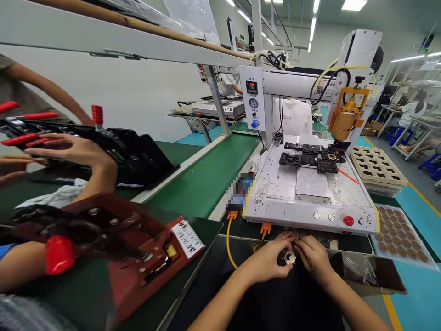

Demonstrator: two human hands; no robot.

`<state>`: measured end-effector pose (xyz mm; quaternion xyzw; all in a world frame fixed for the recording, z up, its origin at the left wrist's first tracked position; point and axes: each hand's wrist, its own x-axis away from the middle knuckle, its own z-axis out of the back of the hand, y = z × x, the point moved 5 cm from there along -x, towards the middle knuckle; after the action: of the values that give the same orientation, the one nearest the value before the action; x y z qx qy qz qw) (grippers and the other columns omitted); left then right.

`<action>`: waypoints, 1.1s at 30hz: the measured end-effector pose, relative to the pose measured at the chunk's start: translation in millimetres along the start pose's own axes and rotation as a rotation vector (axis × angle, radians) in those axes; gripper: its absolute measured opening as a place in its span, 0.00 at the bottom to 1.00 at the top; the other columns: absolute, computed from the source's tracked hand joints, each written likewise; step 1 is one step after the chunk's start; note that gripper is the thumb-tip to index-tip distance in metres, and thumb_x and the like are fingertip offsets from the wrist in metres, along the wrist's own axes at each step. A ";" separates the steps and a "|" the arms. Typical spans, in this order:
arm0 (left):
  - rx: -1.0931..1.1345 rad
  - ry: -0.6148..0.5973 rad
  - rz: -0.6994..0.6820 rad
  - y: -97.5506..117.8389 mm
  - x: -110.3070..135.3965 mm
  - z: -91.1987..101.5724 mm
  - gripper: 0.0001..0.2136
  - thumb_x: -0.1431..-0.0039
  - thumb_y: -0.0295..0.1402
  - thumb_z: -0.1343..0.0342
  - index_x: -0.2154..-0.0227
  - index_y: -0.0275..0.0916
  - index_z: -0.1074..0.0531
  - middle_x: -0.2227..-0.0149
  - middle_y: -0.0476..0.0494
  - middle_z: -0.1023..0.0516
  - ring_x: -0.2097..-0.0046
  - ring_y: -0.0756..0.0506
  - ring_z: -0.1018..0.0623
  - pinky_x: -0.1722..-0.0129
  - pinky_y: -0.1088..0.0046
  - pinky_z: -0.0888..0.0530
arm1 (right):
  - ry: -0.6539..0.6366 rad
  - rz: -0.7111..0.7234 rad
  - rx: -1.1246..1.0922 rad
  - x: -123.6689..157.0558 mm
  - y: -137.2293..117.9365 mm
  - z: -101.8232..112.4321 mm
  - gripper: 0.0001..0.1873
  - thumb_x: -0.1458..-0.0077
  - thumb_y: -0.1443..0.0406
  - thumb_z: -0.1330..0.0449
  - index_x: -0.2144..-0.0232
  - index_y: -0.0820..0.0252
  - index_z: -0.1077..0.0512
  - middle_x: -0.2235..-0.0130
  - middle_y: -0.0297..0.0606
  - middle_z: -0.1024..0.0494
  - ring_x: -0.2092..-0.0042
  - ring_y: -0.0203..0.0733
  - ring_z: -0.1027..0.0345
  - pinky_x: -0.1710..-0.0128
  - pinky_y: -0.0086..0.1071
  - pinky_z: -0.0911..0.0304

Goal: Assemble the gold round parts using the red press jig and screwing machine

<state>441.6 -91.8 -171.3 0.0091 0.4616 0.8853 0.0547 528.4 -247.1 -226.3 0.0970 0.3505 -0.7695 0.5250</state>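
Note:
My left hand (270, 261) is closed on a small round part with a shiny metal ring and a dark body (290, 257), like a watch case. It holds the part low, just in front of the bench machine (285, 202). Beside it, my right hand (314, 258) is closed with its fingertips bent together, close to the left fingertips. Whatever the right fingers pinch, if anything, is hidden. On the machine's white bed lies a black jig (310, 157) in several sections, beneath an orange-gold cylindrical head (344, 120).
A brown toggle-clamp fixture (138, 276) stands at left, near co-workers' arms and a black clamp fixture (138, 156). A green conveyor belt (210, 177) runs behind. At right are a slotted tray (377, 168), a sheet of round brown pieces (401, 234) and a cardboard box (389, 276).

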 end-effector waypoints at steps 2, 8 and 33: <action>0.006 -0.024 0.025 -0.6 -0.1 2.8 0.15 0.49 0.26 0.34 0.57 0.44 0.21 0.31 0.40 0.28 0.27 0.35 0.34 0.26 0.55 0.38 | 0.037 0.025 -0.004 7.2 -1.8 -3.4 0.17 0.27 0.67 0.49 0.53 0.57 0.19 0.62 0.47 0.19 0.61 0.52 0.25 0.63 0.43 0.28; 0.012 0.029 0.038 -4.1 1.9 -2.2 0.13 0.48 0.27 0.35 0.59 0.45 0.22 0.33 0.42 0.25 0.28 0.35 0.32 0.27 0.55 0.37 | 0.087 0.048 -0.099 40.8 -17.8 3.5 0.13 0.30 0.66 0.44 0.58 0.50 0.19 0.66 0.41 0.18 0.67 0.48 0.24 0.67 0.39 0.28; 1.218 0.340 0.358 62.9 38.7 -11.6 0.32 0.50 0.33 0.21 0.43 0.36 0.27 0.49 0.33 0.15 0.50 0.38 0.14 0.48 0.65 0.19 | 0.086 -0.821 -1.092 -3.8 -35.6 89.6 0.23 0.49 0.49 0.23 0.67 0.60 0.24 0.80 0.28 0.29 0.82 0.30 0.42 0.83 0.25 0.41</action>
<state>396.7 -132.9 -127.8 -0.0249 0.8737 0.4503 -0.1822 518.5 -294.6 -142.8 -0.2919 0.7171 -0.6148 0.1502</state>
